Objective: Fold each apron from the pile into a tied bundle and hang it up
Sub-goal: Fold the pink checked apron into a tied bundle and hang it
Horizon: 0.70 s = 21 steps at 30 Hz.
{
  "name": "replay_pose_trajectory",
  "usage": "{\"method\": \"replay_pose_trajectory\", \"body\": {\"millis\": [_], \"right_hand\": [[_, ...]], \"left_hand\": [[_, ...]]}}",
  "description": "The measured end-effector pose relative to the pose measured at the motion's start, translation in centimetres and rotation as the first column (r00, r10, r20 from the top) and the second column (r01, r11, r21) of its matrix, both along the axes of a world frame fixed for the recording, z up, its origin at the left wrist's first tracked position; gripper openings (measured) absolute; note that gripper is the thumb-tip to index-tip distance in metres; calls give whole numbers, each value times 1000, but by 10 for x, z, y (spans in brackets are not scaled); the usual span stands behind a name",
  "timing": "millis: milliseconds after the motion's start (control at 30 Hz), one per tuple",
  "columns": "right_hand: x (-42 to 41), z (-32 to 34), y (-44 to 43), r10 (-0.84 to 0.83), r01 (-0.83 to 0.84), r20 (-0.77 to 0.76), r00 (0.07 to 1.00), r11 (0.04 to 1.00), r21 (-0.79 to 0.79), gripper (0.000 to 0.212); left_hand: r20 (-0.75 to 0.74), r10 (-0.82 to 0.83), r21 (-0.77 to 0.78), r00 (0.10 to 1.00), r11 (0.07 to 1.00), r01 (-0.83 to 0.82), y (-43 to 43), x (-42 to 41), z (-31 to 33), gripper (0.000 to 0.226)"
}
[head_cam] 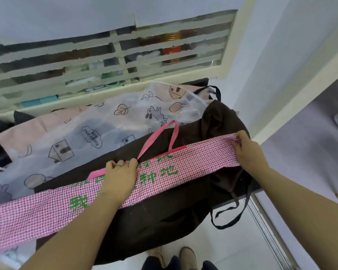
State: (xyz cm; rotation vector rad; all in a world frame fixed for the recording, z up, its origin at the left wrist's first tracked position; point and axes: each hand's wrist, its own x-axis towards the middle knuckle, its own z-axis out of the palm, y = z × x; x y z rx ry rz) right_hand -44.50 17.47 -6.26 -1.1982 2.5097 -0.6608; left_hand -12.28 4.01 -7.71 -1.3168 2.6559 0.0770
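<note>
A pink checked apron (193, 160) with green printed characters lies folded into a long narrow strip across the pile. Its pink neck strap (172, 133) loops up behind it. My left hand (119, 178) lies on the middle of the strip, its fingertips curled over the far edge by the strap's base. My right hand (248, 149) pinches the strip's right end. Under the strip lies a dark brown apron (164, 217), whose black straps (228, 217) hang off the table's front right corner.
Behind lie a translucent white apron with cartoon prints (109, 125) and a pale pink one (41, 121). A slatted cream panel (109, 61) with items behind it stands at the back. A white wall (277, 55) is on the right. My shoes (187, 258) show on the white floor.
</note>
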Motion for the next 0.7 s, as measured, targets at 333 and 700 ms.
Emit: {"method": "replay_pose_trajectory", "body": {"millis": [333, 700], "right_hand": [[5, -6, -8, -86, 88, -61, 994, 995, 42, 29], [3, -11, -22, -233, 233, -9, 972, 970, 74, 29]], "left_hand": [[-225, -66, -144, 972, 989, 33, -6, 9, -21, 36], [-234, -138, -323, 962, 945, 57, -16, 9, -35, 38]]}}
